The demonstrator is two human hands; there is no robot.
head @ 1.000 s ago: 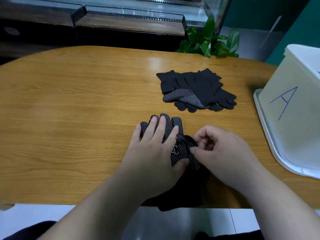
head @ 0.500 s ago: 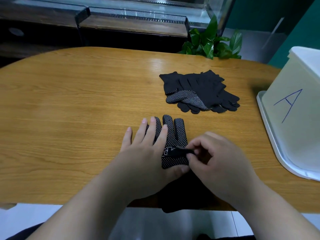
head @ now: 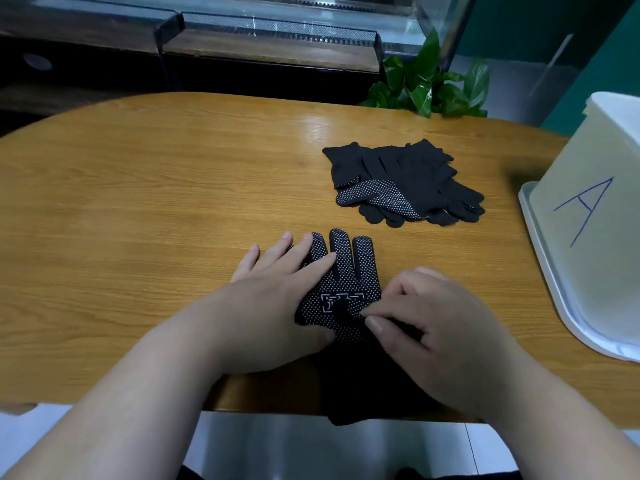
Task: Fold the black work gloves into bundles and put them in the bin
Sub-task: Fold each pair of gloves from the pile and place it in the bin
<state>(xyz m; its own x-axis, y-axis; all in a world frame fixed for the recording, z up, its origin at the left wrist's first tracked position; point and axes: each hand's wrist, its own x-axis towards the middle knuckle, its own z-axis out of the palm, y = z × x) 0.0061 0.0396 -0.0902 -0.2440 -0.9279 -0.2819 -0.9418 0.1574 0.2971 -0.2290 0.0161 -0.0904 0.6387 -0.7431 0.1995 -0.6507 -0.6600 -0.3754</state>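
A black work glove [head: 349,271] with white grip dots lies palm up near the table's front edge, its cuff hanging over the edge. My left hand [head: 273,296] lies flat on the glove's left side with straight fingers. My right hand [head: 422,323] pinches the glove's thumb and holds it across the dotted palm. A pile of black work gloves [head: 405,181] lies farther back, to the right. The white bin [head: 588,216], marked with a blue letter A, stands at the right edge.
The wooden table [head: 156,202] has a rounded far edge. A green leafy plant [head: 429,84] rises behind it. Dark furniture with a glass tank [head: 270,26] runs along the back.
My left hand has slid to the left, uncovering more of the glove's fingers. My right hand has folded the glove's thumb over onto the palm.
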